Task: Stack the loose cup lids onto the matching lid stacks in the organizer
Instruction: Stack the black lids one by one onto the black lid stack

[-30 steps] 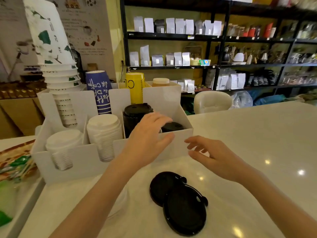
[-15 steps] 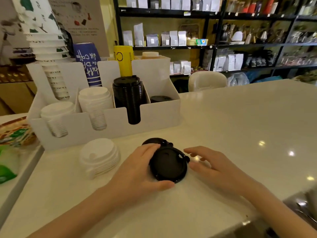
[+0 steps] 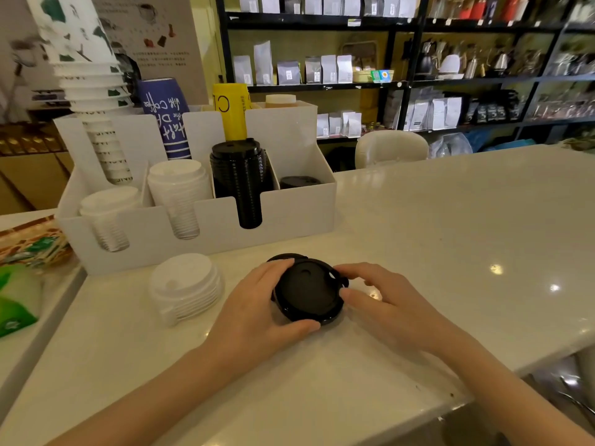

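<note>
Café counter (image 3: 450,239) with shelves (image 3: 402,82) behind

White cups (image 3: 87,75) tower beside a blue cup (image 3: 164,120), a yellow cup (image 3: 231,111) and a tan-lidded jar (image 3: 280,100). Pale coffee bags (image 3: 328,69) and kettles (image 3: 450,62) line the dark shelves; a cream chair (image 3: 391,148) stands behind the counter, and green packets (image 3: 16,300) lie at far left.

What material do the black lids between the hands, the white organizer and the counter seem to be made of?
Black lids: probably thin moulded plastic, matte to slightly glossy, with formed rims and a sip tab.
Organizer: looks like opaque white acrylic or plastic sheet, with flat panels and clean cut edges.
Counter: polished stone or a stone-like solid surface, off-white, reflecting the ceiling lights sharply; which one cannot be told.
</note>
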